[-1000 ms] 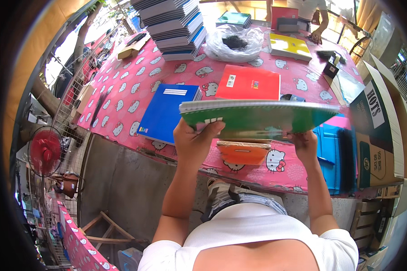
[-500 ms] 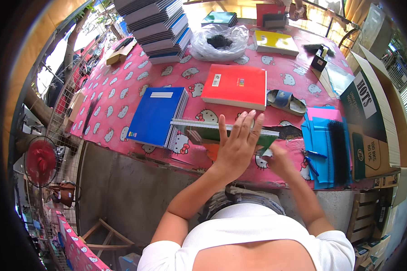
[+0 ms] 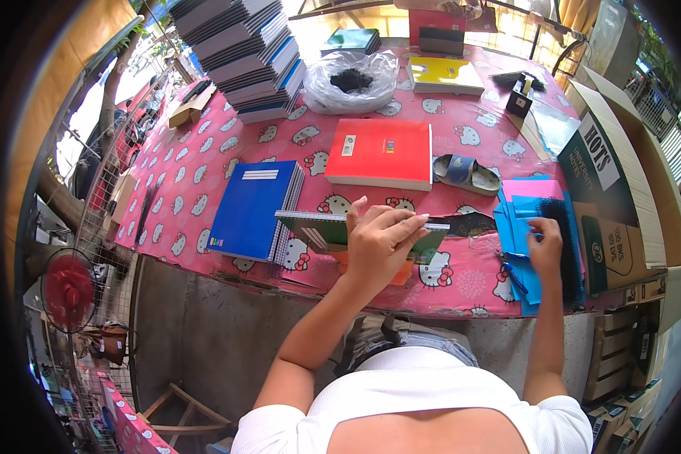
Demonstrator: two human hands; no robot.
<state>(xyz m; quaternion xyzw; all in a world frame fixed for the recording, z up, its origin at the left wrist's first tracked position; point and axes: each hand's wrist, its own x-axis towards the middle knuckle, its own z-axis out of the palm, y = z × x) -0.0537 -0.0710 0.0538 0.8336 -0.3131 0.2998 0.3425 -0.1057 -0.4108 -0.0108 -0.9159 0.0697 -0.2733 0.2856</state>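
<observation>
My left hand [image 3: 386, 238] grips a green notebook [image 3: 321, 233] along its top long edge, holding it on edge above the table's near side. Beneath it an orange piece [image 3: 401, 274] partly shows. My right hand [image 3: 545, 246] is over the blue plastic sheets [image 3: 518, 227], beside a bundle of black binding coils [image 3: 570, 250]. Its thumb and fingertips are drawn together at the coils' edge; what they hold, if anything, is too small to make out. Two blue pens [image 3: 516, 278] lie just left of that hand.
Blue notebooks [image 3: 253, 208] lie left, red notebooks [image 3: 380, 153] ahead, beside a sandal [image 3: 467, 174]. Behind stand a tall notebook stack [image 3: 257, 68], a plastic bag of black coils [image 3: 382, 87] and yellow notebooks [image 3: 446, 73]. An open carton [image 3: 613, 181] stands right. Another person's hand [image 3: 461, 7] shows far back.
My right hand has moved right, from beside the green notebook to the black coils on the blue sheets. My left hand's fingers have bent down over the notebook's edge.
</observation>
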